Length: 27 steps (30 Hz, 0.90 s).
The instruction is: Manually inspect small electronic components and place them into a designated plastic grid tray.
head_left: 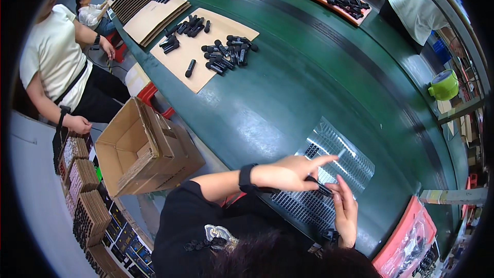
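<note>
Black shirt [190, 226] is closest; the left hand [288, 173] pinches a black stick [323, 188] above the table [309, 77]; the right hand [346, 211], fingers stretched, meets its end; it looks light, hard and maybe slippery, so hold its sides; farther off, round-topped sticks [241, 55] lie on cardboard [226, 24].

Slim black device [323, 189]; tilted; held in fingers [347, 192].
</note>
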Each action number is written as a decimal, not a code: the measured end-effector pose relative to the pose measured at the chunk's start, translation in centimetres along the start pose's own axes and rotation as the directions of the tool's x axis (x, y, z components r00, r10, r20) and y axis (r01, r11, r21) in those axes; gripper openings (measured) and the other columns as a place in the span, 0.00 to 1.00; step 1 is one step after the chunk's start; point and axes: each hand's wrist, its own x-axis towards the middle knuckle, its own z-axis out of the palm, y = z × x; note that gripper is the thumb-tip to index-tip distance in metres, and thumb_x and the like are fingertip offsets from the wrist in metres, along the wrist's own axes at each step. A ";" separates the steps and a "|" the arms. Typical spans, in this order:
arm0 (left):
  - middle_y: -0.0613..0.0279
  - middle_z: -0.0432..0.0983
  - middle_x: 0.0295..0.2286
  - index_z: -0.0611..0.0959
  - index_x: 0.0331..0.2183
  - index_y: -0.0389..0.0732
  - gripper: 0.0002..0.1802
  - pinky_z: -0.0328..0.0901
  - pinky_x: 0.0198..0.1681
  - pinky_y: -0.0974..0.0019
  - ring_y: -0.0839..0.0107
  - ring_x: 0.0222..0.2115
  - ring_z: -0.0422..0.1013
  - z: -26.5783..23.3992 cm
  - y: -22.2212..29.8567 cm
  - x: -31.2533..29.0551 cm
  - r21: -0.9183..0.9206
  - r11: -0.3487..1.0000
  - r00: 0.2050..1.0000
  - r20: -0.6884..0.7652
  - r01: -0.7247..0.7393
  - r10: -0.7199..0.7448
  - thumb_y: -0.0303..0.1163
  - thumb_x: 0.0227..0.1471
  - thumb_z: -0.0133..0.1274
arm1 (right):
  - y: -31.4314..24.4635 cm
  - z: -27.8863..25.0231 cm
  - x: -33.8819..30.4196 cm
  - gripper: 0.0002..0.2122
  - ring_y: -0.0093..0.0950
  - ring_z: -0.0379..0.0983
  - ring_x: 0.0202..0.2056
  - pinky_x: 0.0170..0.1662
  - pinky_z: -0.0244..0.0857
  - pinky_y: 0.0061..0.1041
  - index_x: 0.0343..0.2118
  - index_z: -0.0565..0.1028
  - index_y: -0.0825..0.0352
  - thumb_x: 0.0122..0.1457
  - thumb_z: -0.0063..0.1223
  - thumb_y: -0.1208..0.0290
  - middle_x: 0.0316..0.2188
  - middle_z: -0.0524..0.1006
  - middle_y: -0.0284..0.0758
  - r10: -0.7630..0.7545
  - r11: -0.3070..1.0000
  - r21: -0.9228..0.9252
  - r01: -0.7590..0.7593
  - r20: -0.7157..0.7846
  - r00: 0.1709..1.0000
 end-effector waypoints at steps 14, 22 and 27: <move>0.59 0.75 0.24 0.60 0.49 0.42 0.35 0.65 0.30 0.61 0.60 0.25 0.72 -26.7 -10.5 -3.2 0.183 0.668 0.152 -0.983 0.721 0.105 0.39 0.39 0.54 | 4.7 -4.2 -4.8 0.19 0.23 0.66 0.36 0.43 0.58 0.19 0.50 0.59 0.70 0.54 0.38 0.80 0.36 0.69 0.37 0.175 0.982 0.128 -0.140 -0.321 0.931; 0.59 0.75 0.22 0.63 0.48 0.44 0.30 0.64 0.31 0.62 0.61 0.27 0.72 -27.0 -10.8 -3.2 0.321 0.522 0.259 -0.947 0.790 0.191 0.39 0.41 0.50 | 4.6 -4.4 -6.2 0.18 0.24 0.66 0.37 0.43 0.58 0.19 0.49 0.60 0.70 0.54 0.39 0.80 0.36 0.69 0.37 0.200 0.979 0.106 -0.174 -0.328 0.923; 0.62 0.74 0.26 0.74 0.36 0.35 0.14 0.62 0.30 0.74 0.78 0.25 0.66 -24.7 -10.3 -4.4 0.402 0.806 0.399 -0.888 0.436 0.227 0.31 0.46 0.50 | 4.2 -4.9 -6.9 0.16 0.24 0.69 0.35 0.41 0.61 0.21 0.46 0.65 0.70 0.51 0.43 0.81 0.34 0.73 0.37 0.148 0.986 -0.004 -0.164 -0.408 0.901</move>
